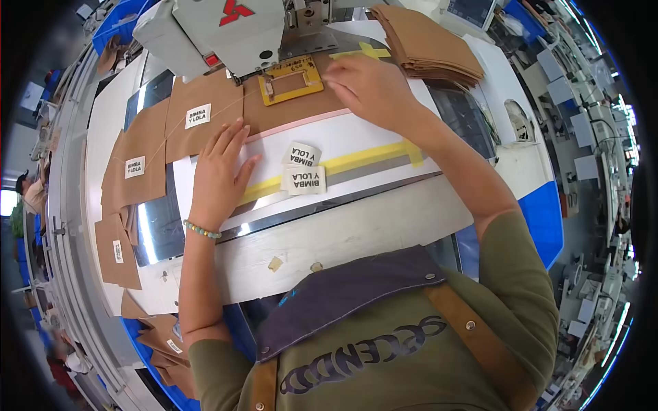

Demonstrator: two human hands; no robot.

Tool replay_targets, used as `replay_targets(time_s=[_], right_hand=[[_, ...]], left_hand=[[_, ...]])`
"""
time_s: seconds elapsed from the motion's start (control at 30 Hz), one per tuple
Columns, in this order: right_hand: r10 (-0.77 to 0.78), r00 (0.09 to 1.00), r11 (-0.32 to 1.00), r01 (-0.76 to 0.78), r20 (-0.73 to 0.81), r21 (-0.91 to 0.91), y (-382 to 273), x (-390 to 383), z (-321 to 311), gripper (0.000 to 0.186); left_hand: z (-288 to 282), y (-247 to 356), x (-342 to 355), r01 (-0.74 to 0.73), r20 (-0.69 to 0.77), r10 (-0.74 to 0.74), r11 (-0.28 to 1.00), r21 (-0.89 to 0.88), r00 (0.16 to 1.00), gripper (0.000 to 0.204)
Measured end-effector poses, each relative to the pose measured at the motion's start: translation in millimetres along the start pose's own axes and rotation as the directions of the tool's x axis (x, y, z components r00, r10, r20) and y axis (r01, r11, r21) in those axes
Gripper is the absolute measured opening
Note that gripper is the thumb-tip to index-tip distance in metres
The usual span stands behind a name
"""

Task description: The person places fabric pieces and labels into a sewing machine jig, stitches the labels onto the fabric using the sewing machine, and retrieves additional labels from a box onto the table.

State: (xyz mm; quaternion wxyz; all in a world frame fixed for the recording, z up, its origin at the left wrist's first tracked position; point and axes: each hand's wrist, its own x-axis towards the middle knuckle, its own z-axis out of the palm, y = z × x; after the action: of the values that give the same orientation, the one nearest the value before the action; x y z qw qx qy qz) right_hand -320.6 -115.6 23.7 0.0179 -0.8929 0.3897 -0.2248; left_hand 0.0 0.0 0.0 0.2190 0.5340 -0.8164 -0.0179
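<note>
Panel Labelling at the Machine: Status and Hand Position

Progress, left to right. Flat brown panels with square white labels (116, 188) lay overlapped at the left; the labels appeared already fixed, so these pieces were judged complete. A thin pale thread crossed them toward the white machine head (226, 38). At the centre, a flat brown workpiece panel (256, 115) lay beneath a yellow rectangular frame (293, 98). No white label was discernible inside the frame opening, so this piece was judged unfinished. Loose white labels with dark lettering (305, 179) lay nearer, on a white sheet (353, 135) crossed by yellow tape. At the far right, a thick stack of brown panels (432, 44) showed no label on its top face and probably remained to be processed.

Position relative to the fingers. The left hand (218, 156) was spread and relaxed, clasping nothing, its fingertips at the near-left part of the workpiece panel. The right hand (377, 89) was partly curled, its thumb and forefinger just beside the right end of the frame. Whether they pinched anything could not be determined. The workpiece panel therefore lay between the two sets of fingertips.
</note>
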Motion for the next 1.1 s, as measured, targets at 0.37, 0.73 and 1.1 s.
replay_targets(time_s=[0.37, 0.73, 1.1], right_hand=[[-0.424, 0.901, 0.886, 0.392, -0.088, -0.247, 9.7, 50.7, 68.8, 0.028], [-0.325, 0.946, 0.939, 0.323, 0.002, -0.12, 23.9, 10.6, 53.8, 0.043], [-0.309, 0.95, 0.948, 0.306, 0.036, 0.084, 13.2, 29.5, 68.2, 0.041]], left_hand=[[16.1, 6.4, 53.0, -0.185, -0.02, 0.185, 0.983, 0.005, 0.982, 0.054], [46.2, -7.8, 77.8, -0.156, 0.086, 0.152, 0.987, 0.043, 0.985, 0.058], [15.0, 9.4, 74.2, -0.11, -0.029, 0.107, 0.986, -0.125, 0.994, 0.046]])
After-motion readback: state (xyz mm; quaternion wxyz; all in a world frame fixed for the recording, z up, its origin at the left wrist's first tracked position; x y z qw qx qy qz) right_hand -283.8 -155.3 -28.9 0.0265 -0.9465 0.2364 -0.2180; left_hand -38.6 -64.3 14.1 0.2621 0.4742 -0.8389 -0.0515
